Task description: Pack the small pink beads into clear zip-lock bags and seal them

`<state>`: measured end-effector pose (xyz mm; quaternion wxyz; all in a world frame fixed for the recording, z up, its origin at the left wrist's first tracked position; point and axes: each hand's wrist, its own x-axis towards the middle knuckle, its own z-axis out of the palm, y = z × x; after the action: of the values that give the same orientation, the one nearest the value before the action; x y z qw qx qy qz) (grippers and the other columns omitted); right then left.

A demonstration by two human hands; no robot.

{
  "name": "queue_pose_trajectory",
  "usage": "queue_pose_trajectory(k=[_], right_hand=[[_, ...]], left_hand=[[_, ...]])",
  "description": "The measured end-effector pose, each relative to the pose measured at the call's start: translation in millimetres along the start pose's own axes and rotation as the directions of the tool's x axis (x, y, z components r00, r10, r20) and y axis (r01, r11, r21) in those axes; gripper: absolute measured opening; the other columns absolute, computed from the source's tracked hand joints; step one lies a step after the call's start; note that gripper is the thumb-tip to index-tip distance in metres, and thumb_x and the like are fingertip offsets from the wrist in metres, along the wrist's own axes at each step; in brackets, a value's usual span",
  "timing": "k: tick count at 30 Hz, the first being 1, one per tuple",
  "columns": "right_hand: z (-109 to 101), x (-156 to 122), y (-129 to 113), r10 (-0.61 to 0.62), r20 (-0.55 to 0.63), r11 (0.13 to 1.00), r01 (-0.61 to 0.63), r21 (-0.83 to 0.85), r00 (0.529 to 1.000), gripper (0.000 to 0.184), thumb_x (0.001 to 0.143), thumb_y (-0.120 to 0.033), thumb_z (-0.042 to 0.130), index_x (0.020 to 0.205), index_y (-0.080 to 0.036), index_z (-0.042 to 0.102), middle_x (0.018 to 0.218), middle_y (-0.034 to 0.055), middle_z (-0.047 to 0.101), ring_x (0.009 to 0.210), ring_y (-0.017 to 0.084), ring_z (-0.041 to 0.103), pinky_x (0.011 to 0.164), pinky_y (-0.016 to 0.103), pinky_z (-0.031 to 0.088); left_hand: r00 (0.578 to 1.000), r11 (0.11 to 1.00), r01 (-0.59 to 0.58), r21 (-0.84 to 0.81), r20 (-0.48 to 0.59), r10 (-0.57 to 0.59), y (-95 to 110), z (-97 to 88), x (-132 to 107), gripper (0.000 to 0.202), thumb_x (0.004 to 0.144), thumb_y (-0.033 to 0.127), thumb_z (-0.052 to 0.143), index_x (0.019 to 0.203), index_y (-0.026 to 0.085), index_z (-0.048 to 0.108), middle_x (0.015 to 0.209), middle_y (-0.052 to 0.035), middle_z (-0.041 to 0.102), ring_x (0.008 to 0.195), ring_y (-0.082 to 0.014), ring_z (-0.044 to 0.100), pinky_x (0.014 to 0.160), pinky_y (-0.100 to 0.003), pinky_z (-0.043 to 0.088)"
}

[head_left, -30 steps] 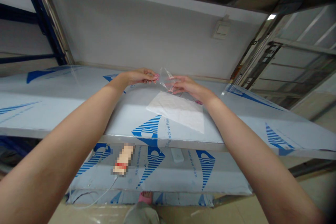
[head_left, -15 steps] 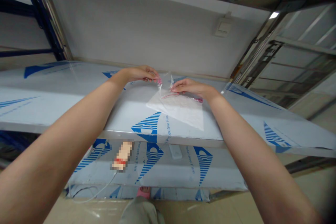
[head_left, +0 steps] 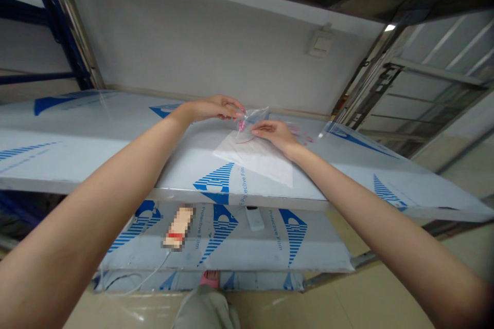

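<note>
My left hand pinches the upper edge of a small clear plastic bag with a red seal line, held just above the shelf. My right hand pinches the same bag from the right, fingers closed near its lower edge. Something small and pink shows inside the bag near my fingertips. Below both hands a white sheet lies flat on the metal shelf, which is covered in blue-printed protective film.
A lower shelf holds a small white device and a white cable. More pink-marked clear bags lie right of my hands. A wall with a switch stands behind; blue rack posts at left.
Both hands have shifted slightly right with the bag. The bag now sits lower and flatter between my fingers, and my right hand has come closer to the left.
</note>
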<state>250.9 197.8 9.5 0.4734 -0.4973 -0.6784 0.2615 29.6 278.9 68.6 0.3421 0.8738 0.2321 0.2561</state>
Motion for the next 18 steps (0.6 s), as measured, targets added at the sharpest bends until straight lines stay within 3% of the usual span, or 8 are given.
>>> queue_pose_trajectory(k=[3, 8, 18], right_hand=[[1, -6, 2, 0.01, 0.008, 0.998, -0.01, -0.056, 1.0, 0.005, 0.075, -0.022, 0.073, 0.079, -0.022, 0.071, 0.091, 0.004, 0.073, 0.089, 0.02, 0.066, 0.095, 0.039, 0.049], [0, -6, 3, -0.002, 0.059, 0.998, 0.005, -0.056, 0.998, 0.006, 0.075, -0.017, 0.071, 0.08, -0.02, 0.072, 0.091, 0.0065, 0.074, 0.087, 0.02, 0.067, 0.092, 0.038, 0.05], [1, -3, 6, 0.033, 0.014, 0.999, -0.032, -0.043, 0.999, 0.003, 0.076, -0.019, 0.072, 0.078, -0.017, 0.073, 0.084, 0.0074, 0.074, 0.08, 0.019, 0.067, 0.084, 0.035, 0.049]], left_hand=[[0.999, 0.996, -0.032, -0.084, -0.005, 0.032, 2, 4.4, -4, 0.036, 0.077, 0.037, 0.071, 0.105, 0.013, 0.071, 0.074, -0.0049, 0.067, 0.067, -0.013, 0.058, 0.065, -0.027, 0.041], [0.981, 0.985, -0.108, -0.131, -0.177, 0.084, 1, 8.3, -7, 0.04, 0.07, 0.044, 0.076, 0.091, 0.01, 0.074, 0.062, -0.0028, 0.063, 0.061, -0.0109, 0.054, 0.058, -0.024, 0.036], [0.935, 0.988, -0.13, -0.083, -0.342, 0.094, 17, 8.0, -11, 0.025, 0.065, 0.033, 0.078, 0.074, 0.01, 0.074, 0.052, -0.0019, 0.06, 0.048, -0.0065, 0.044, 0.047, -0.021, 0.031]])
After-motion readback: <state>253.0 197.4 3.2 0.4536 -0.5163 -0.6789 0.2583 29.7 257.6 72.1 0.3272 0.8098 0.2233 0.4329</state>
